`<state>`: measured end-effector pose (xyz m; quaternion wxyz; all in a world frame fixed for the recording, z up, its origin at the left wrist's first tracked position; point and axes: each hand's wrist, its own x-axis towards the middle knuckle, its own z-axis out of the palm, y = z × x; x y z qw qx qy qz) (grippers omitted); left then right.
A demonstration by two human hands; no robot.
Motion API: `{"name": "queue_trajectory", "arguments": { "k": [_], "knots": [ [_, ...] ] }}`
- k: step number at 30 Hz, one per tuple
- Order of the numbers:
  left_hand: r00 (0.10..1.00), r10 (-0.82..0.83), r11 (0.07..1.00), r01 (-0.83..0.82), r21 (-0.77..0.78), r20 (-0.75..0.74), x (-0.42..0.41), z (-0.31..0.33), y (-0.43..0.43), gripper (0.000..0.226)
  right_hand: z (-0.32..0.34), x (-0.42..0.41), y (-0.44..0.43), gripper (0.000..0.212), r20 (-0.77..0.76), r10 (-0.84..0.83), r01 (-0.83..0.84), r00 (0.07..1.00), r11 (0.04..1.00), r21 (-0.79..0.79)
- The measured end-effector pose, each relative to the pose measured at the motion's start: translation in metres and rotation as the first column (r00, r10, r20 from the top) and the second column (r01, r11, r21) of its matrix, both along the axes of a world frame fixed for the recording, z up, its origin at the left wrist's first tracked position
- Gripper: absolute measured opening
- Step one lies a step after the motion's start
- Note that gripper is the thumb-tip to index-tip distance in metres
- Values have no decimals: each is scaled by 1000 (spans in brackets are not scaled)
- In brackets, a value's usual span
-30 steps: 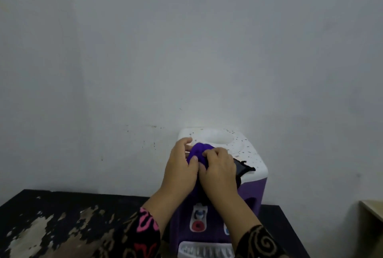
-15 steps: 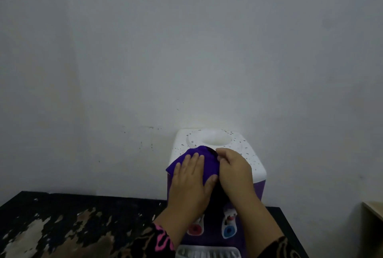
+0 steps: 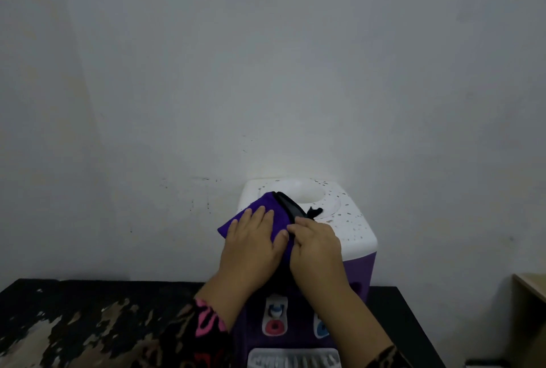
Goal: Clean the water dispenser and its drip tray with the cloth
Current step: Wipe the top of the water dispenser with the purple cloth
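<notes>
Left hand flat, fingers straight, pressing cloth on water dispenser top; right hand curled, pinching cloth edge.

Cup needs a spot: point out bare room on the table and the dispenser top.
Free: worn black table left of the white-topped purple dispenser; narrower strip right of it. Crowded: dispenser top's left, under purple cloth, left hand and right hand.

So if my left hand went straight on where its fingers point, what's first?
The left hand would pass the far edge of the purple cloth onto the dispenser's white top, probably beside its round recess.
</notes>
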<state>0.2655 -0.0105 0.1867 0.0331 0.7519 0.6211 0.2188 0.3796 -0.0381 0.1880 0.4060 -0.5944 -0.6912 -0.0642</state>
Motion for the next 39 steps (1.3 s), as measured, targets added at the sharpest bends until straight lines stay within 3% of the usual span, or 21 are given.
{"name": "queue_trajectory", "arguments": {
  "k": [3,4,6,9,12,19,23,30,36,39],
  "knots": [
    [999,37,990,-31,-141,38,-8,16,33,65,-3,-1,-3,40,54,-27,29,998,999,-43],
    [998,54,984,-49,-171,24,-9,19,39,66,-5,-1,-3,39,10,-24,24,1000,999,-44],
    [996,81,984,-85,-159,-30,-6,19,39,64,-9,-3,-5,33,-56,-11,9,998,1000,-20],
    [996,85,994,-86,-62,-29,-1,9,18,61,-12,-7,-12,26,-31,-4,4,1000,1000,-3],
    [998,70,998,-70,-6,-10,-2,-2,6,63,-15,-7,-16,34,-24,-18,18,1000,1000,1],
    [999,33,981,-27,-192,31,-7,21,56,72,-12,-8,-10,36,56,-53,53,997,999,0],
    [999,22,986,-17,-167,33,-8,18,54,68,-9,-6,-8,40,83,-73,71,994,997,27],
    [996,20,1000,-21,-18,-87,-1,-2,-3,57,-5,-3,-4,16,9,-11,12,1000,996,-91],
    [1000,11,983,-6,-184,28,-6,23,58,60,3,-3,-11,34,72,6,6,997,987,-160],
    [999,-3,979,10,-204,38,-10,29,74,58,3,-4,-11,32,76,-6,19,997,984,-179]
  ]
}}
